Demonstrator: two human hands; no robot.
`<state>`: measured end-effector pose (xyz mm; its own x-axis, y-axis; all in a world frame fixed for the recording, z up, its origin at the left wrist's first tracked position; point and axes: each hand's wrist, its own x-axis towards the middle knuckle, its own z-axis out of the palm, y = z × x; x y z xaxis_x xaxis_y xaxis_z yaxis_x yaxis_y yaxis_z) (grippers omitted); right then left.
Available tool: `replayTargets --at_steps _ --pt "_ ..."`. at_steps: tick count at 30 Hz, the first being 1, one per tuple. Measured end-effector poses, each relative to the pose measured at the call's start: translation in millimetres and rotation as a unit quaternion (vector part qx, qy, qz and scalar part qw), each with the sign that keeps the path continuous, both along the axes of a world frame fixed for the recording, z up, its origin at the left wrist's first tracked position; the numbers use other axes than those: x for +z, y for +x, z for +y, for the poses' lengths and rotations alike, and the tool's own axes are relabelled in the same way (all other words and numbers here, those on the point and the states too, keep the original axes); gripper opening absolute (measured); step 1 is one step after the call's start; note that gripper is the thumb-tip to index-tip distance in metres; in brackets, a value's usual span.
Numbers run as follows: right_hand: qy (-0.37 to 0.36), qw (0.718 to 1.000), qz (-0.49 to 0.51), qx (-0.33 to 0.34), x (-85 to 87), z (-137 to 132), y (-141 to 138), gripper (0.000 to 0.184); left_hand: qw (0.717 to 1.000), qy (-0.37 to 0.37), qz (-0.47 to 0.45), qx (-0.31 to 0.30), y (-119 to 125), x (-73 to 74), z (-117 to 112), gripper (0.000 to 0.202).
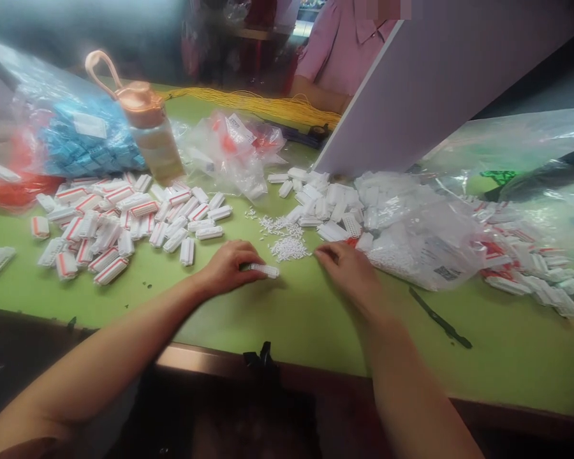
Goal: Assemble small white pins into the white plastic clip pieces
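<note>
the left hand (227, 268) grips a white slotted block (266, 271) between thumb and fingers, the free end pointing right, over the near part of the green table (287, 325). the right hand (347, 271) is nearly closed, thumb and forefinger tips close together at the right edge of a scatter of small white pins (289, 248); whether it pinches a pin, i cannot tell. the pins lie on the table between the 2 hands, slightly farther off than the held block.

to the left is a pile of red-striped white blocks (110, 229). far of the pins, to the right, plain white blocks (323, 201) lie heaped beside a clear plastic bag (425, 245). a dark flat tool (440, 317) lies right of the right hand. a bottle (155, 140) stands behind the left pile, next to a bag of blue parts (83, 140). yellow cords (249, 104) stretch along the far side, where a person in a pink shirt (335, 54) sits or stands.
</note>
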<state>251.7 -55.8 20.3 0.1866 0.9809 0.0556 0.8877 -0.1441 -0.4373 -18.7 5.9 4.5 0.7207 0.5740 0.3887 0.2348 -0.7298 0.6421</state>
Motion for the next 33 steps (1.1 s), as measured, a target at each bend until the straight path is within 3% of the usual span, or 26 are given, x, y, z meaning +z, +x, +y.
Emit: replayTargets --at_steps 13,16,20,25,29,33 --pt "0.004 1.000 -0.025 0.018 -2.0 -1 -5 0.018 1.000 -0.009 0.003 0.002 0 -0.5 0 0.029" --pt "0.036 0.999 -0.013 0.008 1.6 -2 -6 0.016 1.000 -0.004 -0.019 0.018 1 -1.6 -1 0.027" --pt "0.140 0.985 0.050 0.091 8.5 -8 -21 0.016 0.997 -0.026 -0.047 0.054 2 -2.8 -4 0.025" --pt "0.189 0.962 0.044 0.194 9.2 -14 -49 0.012 0.994 -0.039 -0.073 0.066 3 -0.2 -8 0.021" --pt "0.198 0.955 0.020 0.222 4.6 -16 -58 0.011 0.995 -0.041 -0.065 0.058 4 2.1 -9 0.017" --pt "0.166 0.964 -0.009 0.206 2.5 -17 -63 0.015 0.996 -0.049 -0.064 0.041 5 2.2 -10 0.016"
